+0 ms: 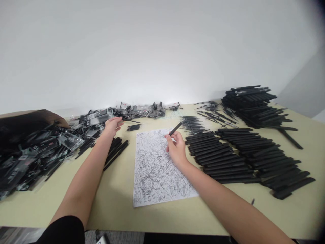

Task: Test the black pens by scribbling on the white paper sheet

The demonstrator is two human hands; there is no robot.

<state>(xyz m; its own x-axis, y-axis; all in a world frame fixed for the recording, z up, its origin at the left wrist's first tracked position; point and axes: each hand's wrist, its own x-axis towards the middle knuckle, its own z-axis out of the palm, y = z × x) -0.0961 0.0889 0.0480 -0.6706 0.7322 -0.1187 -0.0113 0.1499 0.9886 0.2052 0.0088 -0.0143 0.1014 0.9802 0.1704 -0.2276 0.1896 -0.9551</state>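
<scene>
My right hand point(176, 149) is closed around a black pen point(175, 128), its tip held above a white sheet of paper point(157, 169) covered in black scribbles. My left hand point(112, 125) reaches to the far left of the sheet, fingers pinched on a thin black refill point(130, 120) at the edge of a pile of clear plastic packets point(101, 117). A few black pens point(116, 149) lie under my left forearm.
Rows of black pens point(243, 159) lie right of the sheet, with a taller stack point(254, 103) at the far right. Thin refills point(190, 122) lie behind. A brown box point(25, 118) and heaped packets point(30, 152) fill the left side. A white wall stands behind.
</scene>
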